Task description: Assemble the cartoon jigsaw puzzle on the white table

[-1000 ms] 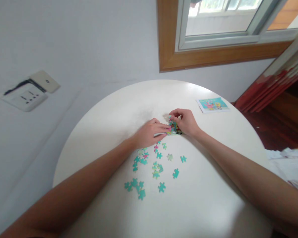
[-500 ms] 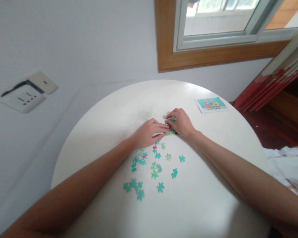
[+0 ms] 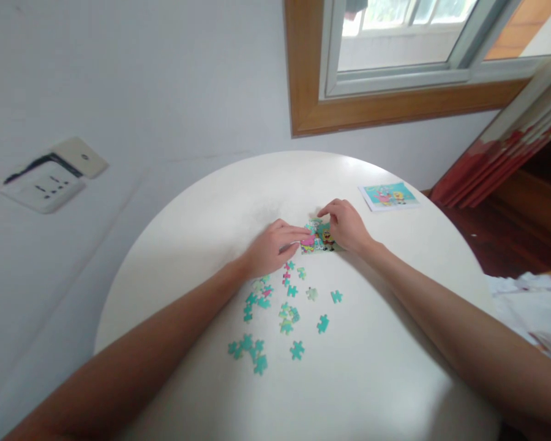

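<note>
A partly joined jigsaw puzzle (image 3: 319, 240) with a pink figure and a yellow cartoon figure lies flat on the white table between my hands. My left hand (image 3: 275, 248) rests at its left side, fingers stretched out and the tips on the pink part. Over the right part is my right hand (image 3: 346, 225), its index finger reaching toward the top edge; the fingers look apart, and no piece shows in them. The hand hides the puzzle's right end. Loose teal puzzle pieces (image 3: 297, 350) are scattered nearer to me, some in a clump (image 3: 248, 346).
A picture card (image 3: 389, 196) with the cartoon figures lies at the back right of the round table (image 3: 202, 211). A wall with a socket (image 3: 46, 187) stands at the left, and a window (image 3: 395, 79) is behind. White papers (image 3: 528, 306) are beyond the right edge.
My right hand has shifted slightly right and its fingers have spread, uncovering the middle of the puzzle. My left hand has drawn back a little to the left. The loose pieces lie as before.
</note>
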Motion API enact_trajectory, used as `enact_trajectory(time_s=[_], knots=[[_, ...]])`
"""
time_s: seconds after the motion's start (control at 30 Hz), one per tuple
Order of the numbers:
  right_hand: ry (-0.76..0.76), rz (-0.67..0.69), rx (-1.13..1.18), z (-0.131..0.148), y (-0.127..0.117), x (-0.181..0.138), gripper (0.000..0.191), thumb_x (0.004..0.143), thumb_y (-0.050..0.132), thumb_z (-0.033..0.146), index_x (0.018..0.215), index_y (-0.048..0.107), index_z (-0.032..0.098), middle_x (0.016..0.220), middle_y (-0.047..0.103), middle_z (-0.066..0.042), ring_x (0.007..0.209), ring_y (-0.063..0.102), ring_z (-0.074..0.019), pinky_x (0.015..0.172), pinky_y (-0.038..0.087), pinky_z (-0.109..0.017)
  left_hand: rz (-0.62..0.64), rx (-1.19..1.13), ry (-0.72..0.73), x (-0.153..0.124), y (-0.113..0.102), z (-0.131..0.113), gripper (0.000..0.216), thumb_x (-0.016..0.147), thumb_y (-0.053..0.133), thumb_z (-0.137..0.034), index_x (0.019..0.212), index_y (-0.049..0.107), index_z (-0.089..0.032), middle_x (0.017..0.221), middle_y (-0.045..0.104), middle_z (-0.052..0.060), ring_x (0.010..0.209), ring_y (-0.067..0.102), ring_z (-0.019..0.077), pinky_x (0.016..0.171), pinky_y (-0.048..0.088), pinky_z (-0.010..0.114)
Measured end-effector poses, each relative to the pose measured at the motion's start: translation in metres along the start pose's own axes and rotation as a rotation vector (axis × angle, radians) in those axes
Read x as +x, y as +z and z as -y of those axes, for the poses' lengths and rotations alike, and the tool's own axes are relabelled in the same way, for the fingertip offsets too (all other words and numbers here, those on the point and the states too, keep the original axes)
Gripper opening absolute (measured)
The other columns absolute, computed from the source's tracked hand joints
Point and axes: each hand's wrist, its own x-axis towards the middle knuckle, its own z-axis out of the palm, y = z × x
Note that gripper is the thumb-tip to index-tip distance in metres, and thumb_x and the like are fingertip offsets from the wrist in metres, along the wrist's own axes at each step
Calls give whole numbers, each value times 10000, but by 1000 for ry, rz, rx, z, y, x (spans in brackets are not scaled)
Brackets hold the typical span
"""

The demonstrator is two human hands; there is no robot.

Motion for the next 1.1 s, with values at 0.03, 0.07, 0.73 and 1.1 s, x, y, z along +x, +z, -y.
enact_trajectory(time_s=[0.03,0.07,0.73,1.1], knots=[[4,16,-6,-2,-1,-1,404,809,430,-23,950,760,163,1002,674,-110,978,568,-253,896,436,-375,-48,7,-20,0,0,1,354,967,492,-111,1231,681,-252,1254,710,23,1100,626,189,983,453,400],[3,29,-12,-4,-1,-2,396,827,430,-12,968,758,161,1025,677,-114,990,568,-254,907,435,-376,-94,17,-50,0,1,3,344,960,487,-100,1195,697,-237,1207,724,31,1080,632,192,976,455,401],[-152,110,-56,29,-14,-17,291,903,499,92,1069,728,159,1093,667,-137,1025,554,-271,894,428,-395,-90,-35,-159,0,1,5,299,894,523,-60,1005,753,-215,997,731,38,971,631,184,928,492,360],[-489,442,160,76,4,-43,172,937,565,178,978,723,234,1086,640,-60,1049,518,-222,902,357,-359,-261,-69,-377,2,0,7,287,814,504,-23,868,739,-179,914,735,30,865,657,156,828,526,308]])
